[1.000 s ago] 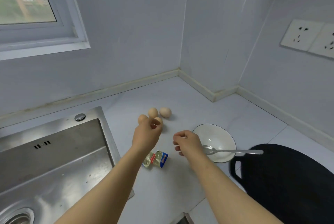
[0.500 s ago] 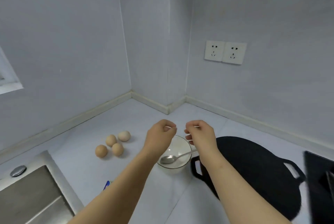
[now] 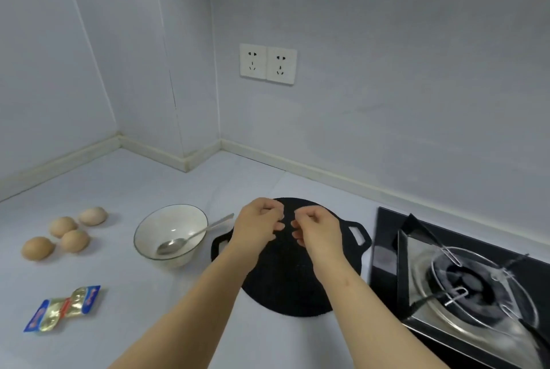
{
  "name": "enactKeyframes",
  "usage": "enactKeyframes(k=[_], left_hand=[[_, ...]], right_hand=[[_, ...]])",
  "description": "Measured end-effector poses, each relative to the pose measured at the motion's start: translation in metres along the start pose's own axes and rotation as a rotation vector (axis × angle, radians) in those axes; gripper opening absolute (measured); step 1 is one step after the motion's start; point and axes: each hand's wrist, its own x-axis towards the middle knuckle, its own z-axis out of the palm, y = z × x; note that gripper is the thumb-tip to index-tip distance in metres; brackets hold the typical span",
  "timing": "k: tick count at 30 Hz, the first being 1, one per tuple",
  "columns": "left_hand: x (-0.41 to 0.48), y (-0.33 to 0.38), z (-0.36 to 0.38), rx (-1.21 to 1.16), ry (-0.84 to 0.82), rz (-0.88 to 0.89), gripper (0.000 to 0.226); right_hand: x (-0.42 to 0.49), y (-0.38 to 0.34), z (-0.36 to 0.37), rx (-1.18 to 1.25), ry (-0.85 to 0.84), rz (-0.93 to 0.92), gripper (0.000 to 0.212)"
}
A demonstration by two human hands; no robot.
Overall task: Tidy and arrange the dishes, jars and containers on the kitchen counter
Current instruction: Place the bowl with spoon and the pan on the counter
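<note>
A round black griddle pan (image 3: 285,285) with two loop handles lies flat on the white counter. Both my hands hover close together over its far half. My left hand (image 3: 259,225) and my right hand (image 3: 317,230) have their fingers curled, fingertips facing each other, and I see nothing held in either. To the left of the pan stands a white bowl (image 3: 175,260) with a dark rim. A metal spoon (image 3: 190,239) lies in it, its handle sticking out over the rim toward the pan.
Several brown eggs (image 3: 74,240) lie loose on the counter left of the bowl. A small blue and clear packet (image 3: 62,307) lies near the front left. A gas stove (image 3: 464,279) sits right beside the pan. Wall sockets (image 3: 268,63) are above.
The view has swung right, from the sink and eggs to the pan and stove. Both hands moved right, from the eggs and bowl to over the pan.
</note>
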Motion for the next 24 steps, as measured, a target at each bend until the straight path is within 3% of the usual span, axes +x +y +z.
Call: enactKeyframes(k=[5,10,13,15,18,20,24], left_hand=[[0.003,-0.023,0.041,0.001,0.119,-0.122,0.013],[-0.005,-0.046,0.058,0.02,0.167,-0.269,0.019],[-0.011,-0.06,0.057,0.15,0.267,-0.334,0.033],[-0.01,-0.067,0.048,0.238,0.395,-0.418,0.046],[-0.008,-0.071,0.043,0.011,0.47,-0.593,0.06],[-0.003,-0.072,0.043,-0.092,0.488,-0.65,0.066],[0.011,-0.076,0.038,-0.242,0.558,-0.71,0.07]], right_hand=[[0.012,0.035,-0.053,-0.054,0.027,0.148,0.018],[0.011,0.059,-0.06,-0.174,-0.138,0.267,0.013],[0.009,0.072,-0.055,-0.183,-0.175,0.325,0.012],[0.01,0.079,-0.053,-0.161,-0.124,0.348,0.012],[0.014,0.086,-0.053,-0.339,0.04,0.349,0.014],[0.017,0.084,-0.054,-0.405,0.126,0.387,0.027],[0.024,0.082,-0.054,-0.284,0.209,0.448,0.035]])
